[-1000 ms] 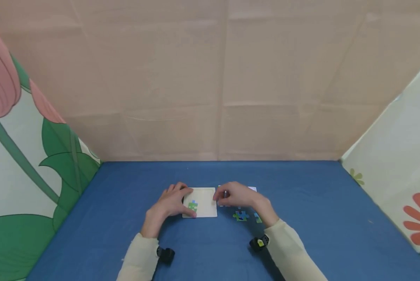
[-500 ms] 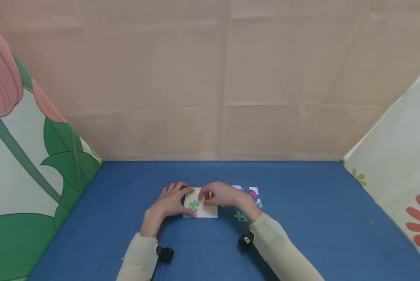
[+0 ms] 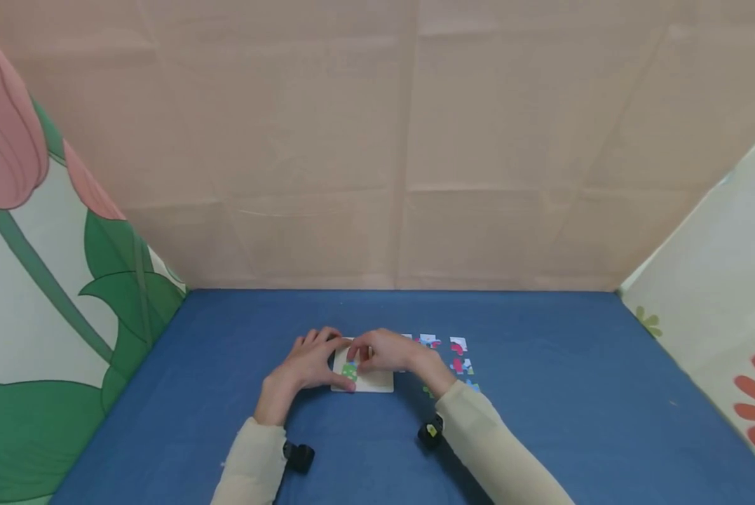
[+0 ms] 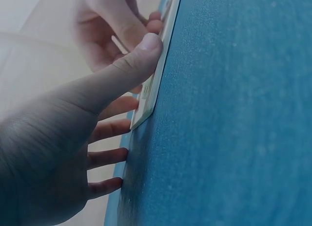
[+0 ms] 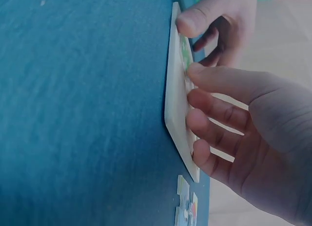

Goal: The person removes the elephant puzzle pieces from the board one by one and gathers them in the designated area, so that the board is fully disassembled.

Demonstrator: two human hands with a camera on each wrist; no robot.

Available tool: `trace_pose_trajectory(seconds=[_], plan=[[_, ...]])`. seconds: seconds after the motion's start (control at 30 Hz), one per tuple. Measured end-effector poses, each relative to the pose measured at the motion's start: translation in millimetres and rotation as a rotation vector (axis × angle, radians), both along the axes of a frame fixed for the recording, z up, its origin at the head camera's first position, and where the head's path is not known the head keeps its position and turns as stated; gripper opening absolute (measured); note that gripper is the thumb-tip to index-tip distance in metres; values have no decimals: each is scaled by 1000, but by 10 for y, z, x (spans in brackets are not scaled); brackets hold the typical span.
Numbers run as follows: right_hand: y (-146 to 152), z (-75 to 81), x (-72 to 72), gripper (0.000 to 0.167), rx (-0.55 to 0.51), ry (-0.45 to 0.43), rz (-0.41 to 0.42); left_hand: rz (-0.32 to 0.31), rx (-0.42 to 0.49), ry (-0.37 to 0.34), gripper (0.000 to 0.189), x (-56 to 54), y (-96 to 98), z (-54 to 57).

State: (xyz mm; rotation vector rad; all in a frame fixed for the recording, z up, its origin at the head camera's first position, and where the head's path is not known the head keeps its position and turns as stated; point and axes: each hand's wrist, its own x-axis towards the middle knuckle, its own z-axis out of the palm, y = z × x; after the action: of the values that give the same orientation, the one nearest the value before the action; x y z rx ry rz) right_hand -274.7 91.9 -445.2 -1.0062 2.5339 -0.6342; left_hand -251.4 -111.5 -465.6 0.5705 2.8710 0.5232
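My left hand (image 3: pixel 308 365) holds the left side of a pale square puzzle board (image 3: pixel 378 383), with the thumb on its near edge and the fingers at its far left. A green and blue puzzle piece (image 3: pixel 349 371) lies on the board near that thumb. Over the middle of the board, my right hand (image 3: pixel 386 351) pinches a small puzzle piece (image 5: pixel 188 81) between thumb and fingers, beside the green one. Most of this piece is hidden by the fingers. In the right wrist view, those fingertips are down at the board's surface.
Several loose puzzle pieces (image 3: pixel 458 345) lie on the blue tabletop (image 3: pixel 377 449) to the right of the board, some partly behind the right forearm. A beige cloth wall (image 3: pixel 390 175) rises behind the table, with flower-printed panels at both sides.
From the board's right edge, my right hand has moved left over its middle, up to the green piece. More loose pieces show behind it. My left hand keeps its place.
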Motion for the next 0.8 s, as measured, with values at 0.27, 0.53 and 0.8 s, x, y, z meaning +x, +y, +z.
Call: trace_pose_trajectory(seconds=[0.27, 0.53, 0.8], plan=[[-43, -32, -5, 20, 4, 18, -20, 5, -2, -7, 85, -1, 8, -1], [-50, -30, 33, 18, -25, 17, -24, -2, 3, -18, 86, 16, 12, -23], [-33, -25, 25, 10, -61, -9, -51, 7, 17, -14, 87, 8, 18, -5]])
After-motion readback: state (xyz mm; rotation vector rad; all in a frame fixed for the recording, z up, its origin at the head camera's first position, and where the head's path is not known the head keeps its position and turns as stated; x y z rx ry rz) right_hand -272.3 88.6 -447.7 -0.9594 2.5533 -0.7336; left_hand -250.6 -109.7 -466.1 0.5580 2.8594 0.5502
